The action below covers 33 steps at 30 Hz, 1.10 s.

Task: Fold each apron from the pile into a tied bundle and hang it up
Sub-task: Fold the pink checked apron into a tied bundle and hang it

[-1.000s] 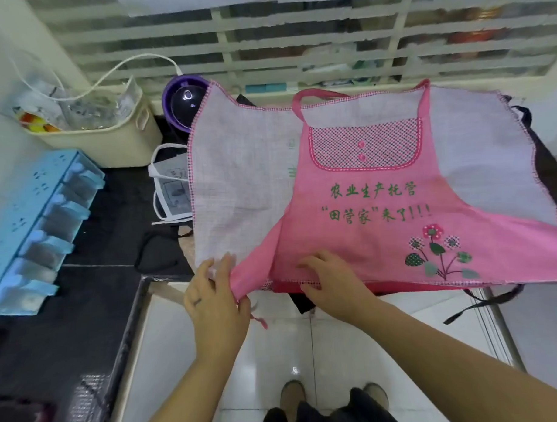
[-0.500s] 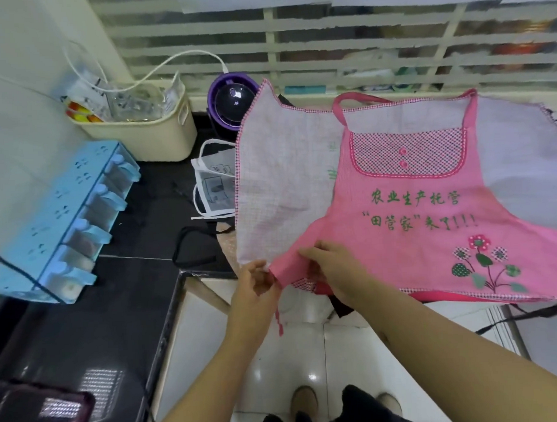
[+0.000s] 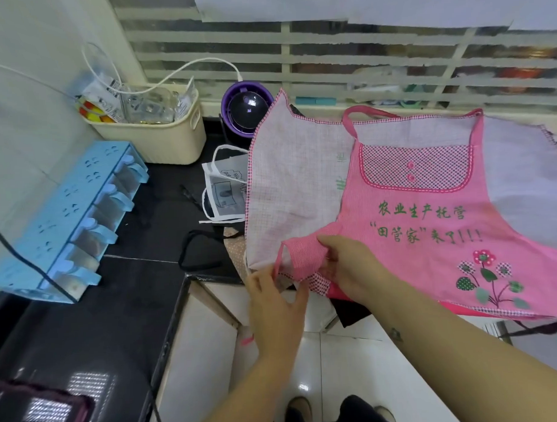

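Note:
A pink apron (image 3: 423, 224) with green lettering, a checked bib pocket and a flower print lies spread on the pile, its pale side flaps (image 3: 289, 185) opened out left and right. My right hand (image 3: 352, 268) pinches the apron's lower left corner, which is folded back over the pale flap. My left hand (image 3: 274, 309) is just below it, fingers touching the pink tie strap (image 3: 280, 258) at that corner. Darker aprons (image 3: 353, 312) peek out underneath at the front edge.
A black counter (image 3: 116, 311) runs along the left with a blue drawer rack (image 3: 66, 224), a cream basket (image 3: 161, 136) of packets and a purple appliance (image 3: 247, 112). A white printed bag (image 3: 224, 193) and black straps (image 3: 199, 251) lie beside the pile. White floor tiles show below.
My right hand has slid left to the apron's lower left corner and folded it back. My left hand dropped off the flap to the strap. The camera swung left.

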### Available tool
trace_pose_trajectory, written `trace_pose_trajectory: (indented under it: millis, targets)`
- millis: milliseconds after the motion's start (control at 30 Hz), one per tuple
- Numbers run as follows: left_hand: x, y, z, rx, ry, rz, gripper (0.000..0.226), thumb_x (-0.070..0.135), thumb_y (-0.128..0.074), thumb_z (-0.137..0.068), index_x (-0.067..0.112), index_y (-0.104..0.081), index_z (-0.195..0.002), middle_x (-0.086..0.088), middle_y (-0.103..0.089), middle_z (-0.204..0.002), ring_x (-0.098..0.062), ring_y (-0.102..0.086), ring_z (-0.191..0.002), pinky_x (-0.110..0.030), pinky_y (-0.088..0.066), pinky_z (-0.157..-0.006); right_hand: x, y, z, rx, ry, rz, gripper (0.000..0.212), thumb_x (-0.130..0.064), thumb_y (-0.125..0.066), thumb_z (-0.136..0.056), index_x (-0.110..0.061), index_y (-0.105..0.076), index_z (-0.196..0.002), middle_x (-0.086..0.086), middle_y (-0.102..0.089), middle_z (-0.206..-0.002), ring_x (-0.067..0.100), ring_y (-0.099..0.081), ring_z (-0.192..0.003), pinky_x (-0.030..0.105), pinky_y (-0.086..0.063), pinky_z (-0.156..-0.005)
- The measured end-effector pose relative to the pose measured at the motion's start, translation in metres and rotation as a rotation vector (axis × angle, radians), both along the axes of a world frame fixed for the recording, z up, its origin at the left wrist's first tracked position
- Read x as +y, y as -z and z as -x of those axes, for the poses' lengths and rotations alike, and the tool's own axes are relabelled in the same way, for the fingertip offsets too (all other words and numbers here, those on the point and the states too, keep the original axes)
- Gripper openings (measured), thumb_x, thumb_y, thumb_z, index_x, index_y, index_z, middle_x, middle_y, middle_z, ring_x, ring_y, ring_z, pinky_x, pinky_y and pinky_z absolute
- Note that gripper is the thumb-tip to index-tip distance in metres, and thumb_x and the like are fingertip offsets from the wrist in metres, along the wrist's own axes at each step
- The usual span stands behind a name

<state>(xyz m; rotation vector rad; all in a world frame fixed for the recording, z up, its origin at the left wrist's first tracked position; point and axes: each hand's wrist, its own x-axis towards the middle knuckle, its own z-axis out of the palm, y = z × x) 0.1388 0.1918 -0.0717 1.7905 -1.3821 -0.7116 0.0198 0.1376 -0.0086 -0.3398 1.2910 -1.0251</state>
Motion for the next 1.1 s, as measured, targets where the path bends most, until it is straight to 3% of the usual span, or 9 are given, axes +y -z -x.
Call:
trace_pose_trajectory:
  millis: [167, 300, 367, 533, 633, 767, 833, 967, 1100]
  targets:
    - [-0.021, -0.004, -0.005, 0.106, 0.060, 0.138, 0.010, 0.010, -0.065, -0.086, 0.017, -0.063, -0.093, 0.006, -0.049, -0.094, -0.019, -0.053, -0.087, -0.036, -0.049, -0.075, -0.003, 0.002, 0.012, 0.116, -0.034, 0.070, 0.020, -0.016, -0.049, -0.096, -0.010, -0.056, -0.078, 0.007, -0.055, -0.070, 0.011, -0.053, -0.051, 0.021, -0.041, -0.050]
    - [-0.023, -0.026, -0.030, 0.339, 0.171, 0.043, 0.008, 0.023, -0.059, -0.093, 0.026, -0.062, -0.087, 0.005, -0.060, -0.078, -0.012, -0.060, -0.073, -0.023, -0.050, -0.065, 0.007, 0.031, 0.027, 1.007, -0.342, 0.241, 0.026, -0.019, -0.039, -0.098, -0.012, -0.063, -0.089, 0.008, -0.062, -0.098, 0.009, -0.055, -0.084, 0.012, -0.041, -0.074]
    - [-0.026, -0.039, -0.044, 0.330, 0.205, 0.001, 0.012, 0.021, -0.058, -0.094, 0.030, -0.062, -0.086, 0.009, -0.061, -0.073, -0.014, -0.061, -0.070, -0.024, -0.049, -0.063, 0.018, 0.049, 0.029, 1.199, -0.436, 0.170, 0.033, -0.030, -0.039, -0.094, -0.020, -0.061, -0.117, 0.006, -0.054, -0.129, 0.024, -0.048, -0.118, 0.035, -0.037, -0.101]
    - [-0.041, -0.068, -0.080, 0.183, 0.380, -0.105, 0.014, 0.022, -0.060, -0.092, 0.034, -0.066, -0.096, -0.004, -0.068, -0.083, -0.023, -0.061, -0.073, -0.039, -0.050, -0.070, 0.035, 0.059, 0.023, 1.320, -0.641, 0.087, 0.054, -0.038, -0.043, -0.095, -0.031, -0.026, -0.146, -0.001, -0.008, -0.158, 0.024, -0.003, -0.144, 0.062, -0.014, -0.110]
    - [-0.042, -0.072, -0.099, -0.020, 0.503, -0.345, 0.025, 0.022, -0.059, -0.094, 0.029, -0.061, -0.118, 0.007, -0.069, -0.102, -0.012, -0.064, -0.090, -0.027, -0.050, -0.083, 0.034, 0.061, 0.021, 1.331, -0.674, 0.080, 0.060, -0.040, -0.042, -0.095, -0.032, -0.016, -0.149, 0.000, -0.002, -0.159, 0.025, 0.002, -0.145, 0.064, -0.012, -0.110]
    - [-0.039, -0.063, -0.114, -0.382, 0.554, -0.625, 0.004, 0.029, -0.060, -0.090, 0.031, -0.059, -0.093, 0.012, -0.066, -0.094, -0.011, -0.060, -0.091, -0.049, -0.034, -0.109, 0.038, 0.062, 0.023, 1.373, -0.788, 0.094, 0.071, -0.047, -0.045, -0.094, -0.035, -0.005, -0.151, 0.001, 0.011, -0.160, 0.027, 0.011, -0.145, 0.066, -0.007, -0.109]
    - [-0.039, -0.061, -0.108, -0.310, 0.556, -0.667, 0.009, 0.031, -0.061, -0.089, 0.035, -0.053, -0.092, 0.014, -0.064, -0.098, -0.007, -0.058, -0.087, -0.048, -0.033, -0.107, 0.042, 0.063, 0.024, 1.394, -0.841, 0.111, 0.074, -0.050, -0.045, -0.094, -0.036, 0.000, -0.151, 0.001, 0.015, -0.159, 0.027, 0.013, -0.146, 0.066, -0.005, -0.109]
    - [-0.043, -0.063, -0.083, 0.073, 0.371, -0.516, 0.025, 0.042, -0.063, -0.089, 0.027, -0.058, -0.108, 0.010, -0.065, -0.099, -0.006, -0.061, -0.079, -0.022, -0.047, -0.065, 0.052, 0.067, 0.029, 1.454, -0.924, 0.166, 0.079, -0.061, -0.042, -0.091, -0.035, 0.002, -0.151, 0.002, 0.018, -0.159, 0.027, 0.012, -0.146, 0.065, -0.004, -0.111]
    - [-0.054, -0.066, -0.083, 0.303, 0.347, -0.464, 0.016, 0.035, -0.061, -0.091, 0.035, -0.064, -0.107, 0.006, -0.069, -0.105, -0.012, -0.067, -0.092, -0.034, -0.055, -0.085, 0.057, 0.068, 0.036, 1.456, -0.984, 0.187, 0.096, -0.079, -0.020, -0.067, -0.037, -0.002, -0.151, -0.001, 0.018, -0.159, 0.025, 0.012, -0.146, 0.064, -0.004, -0.111]
